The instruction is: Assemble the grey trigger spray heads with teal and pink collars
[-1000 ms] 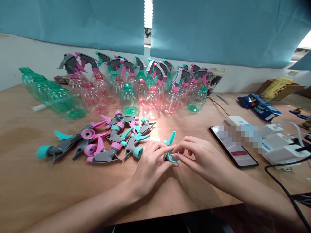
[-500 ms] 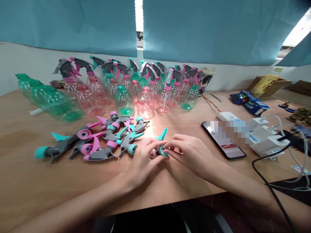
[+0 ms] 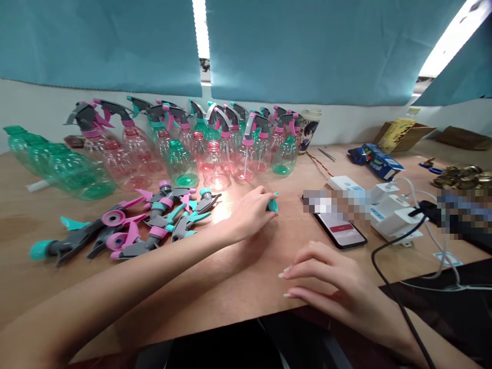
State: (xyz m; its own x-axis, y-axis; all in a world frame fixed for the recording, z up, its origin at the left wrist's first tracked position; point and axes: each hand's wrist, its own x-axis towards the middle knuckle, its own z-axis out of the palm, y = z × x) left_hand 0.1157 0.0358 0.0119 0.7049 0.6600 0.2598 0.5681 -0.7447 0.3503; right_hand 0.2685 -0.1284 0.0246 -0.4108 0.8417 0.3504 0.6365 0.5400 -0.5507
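Note:
My left hand (image 3: 250, 212) is stretched forward over the wooden table (image 3: 46, 287), closed round a teal and grey spray trigger head (image 3: 272, 204) whose tip sticks out past the fingers. My right hand (image 3: 328, 285) rests near the front edge of the table, fingers loosely curled with nothing in them. Just left of my left hand lies a pile of loose pink, teal and grey trigger heads (image 3: 146, 230). Behind it stand several clear pink and green spray bottles (image 3: 215, 148), some capped with triggers.
A stack of green bottles (image 3: 61, 166) lies at the far left. A phone (image 3: 338, 228) lies right of my left hand, beside white power adapters (image 3: 388, 212) and a black cable (image 3: 395, 292). Boxes and a blue packet (image 3: 374, 156) sit at the back right.
Both hands held the trigger head together; now my left hand alone has carried it forward and right, while my right hand has let go and drawn back toward the table edge. The view shifted right.

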